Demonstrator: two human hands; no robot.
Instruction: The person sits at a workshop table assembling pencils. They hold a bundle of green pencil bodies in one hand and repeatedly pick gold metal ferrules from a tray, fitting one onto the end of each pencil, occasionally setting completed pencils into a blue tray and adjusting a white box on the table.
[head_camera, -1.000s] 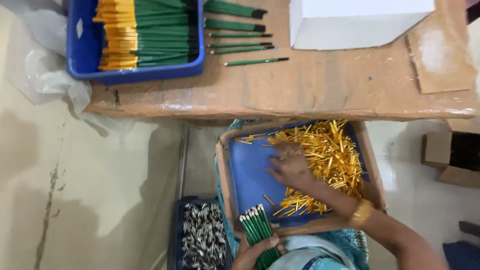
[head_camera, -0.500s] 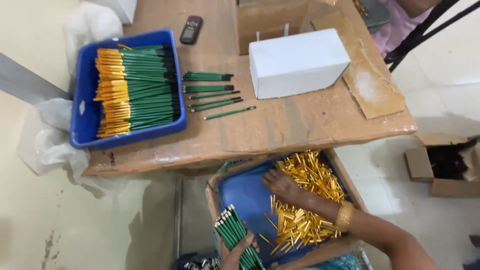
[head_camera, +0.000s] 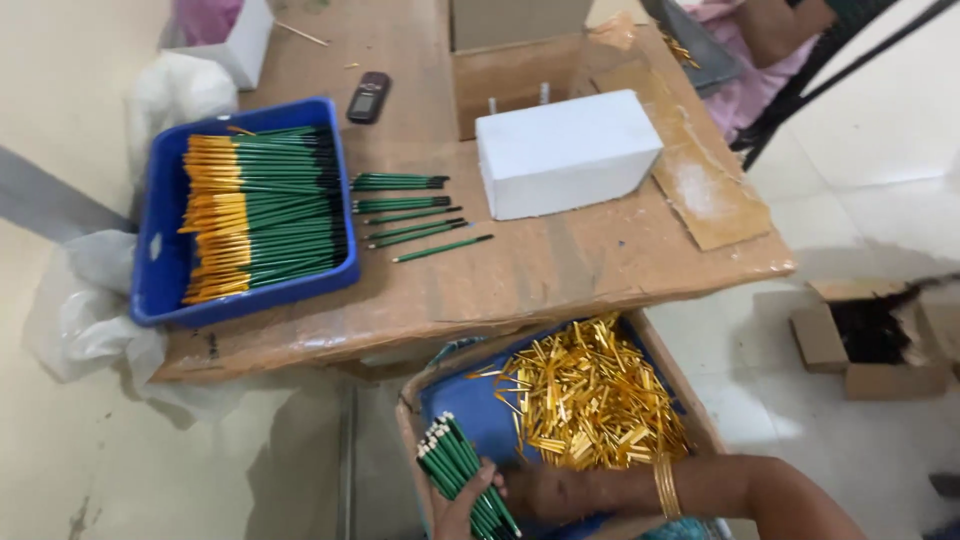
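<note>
Clutching a bundle of green pencils upright in the left hand, fingers wrapped round the lower shafts, tips fanned toward 11 o'clock. Right hand lies low in the lap tray, at the 7 o'clock edge of the gold caps; palm down, but whether its fingers pinch a cap or merely rest on the blue floor I cannot tell, since the frame edge cuts it close. A gold bangle sits on that wrist.

Caps are heaped loosely, spreading from tray centre toward 2 o'clock. Bundle and heap sit just beside each other, not touching.

On the table at 12 o'clock: a blue bin at 10 o'clock packed with capped green pencils, gold ends all to the left; a few loose pencils beside it; a white box; a dark phone farther back.

Judgement on handling: the bundle wants a firm, even squeeze so no shaft slides down. Drawing caps one at a time from the heap's near edge, rather than digging, should keep them from scattering over the tray wall.
</note>
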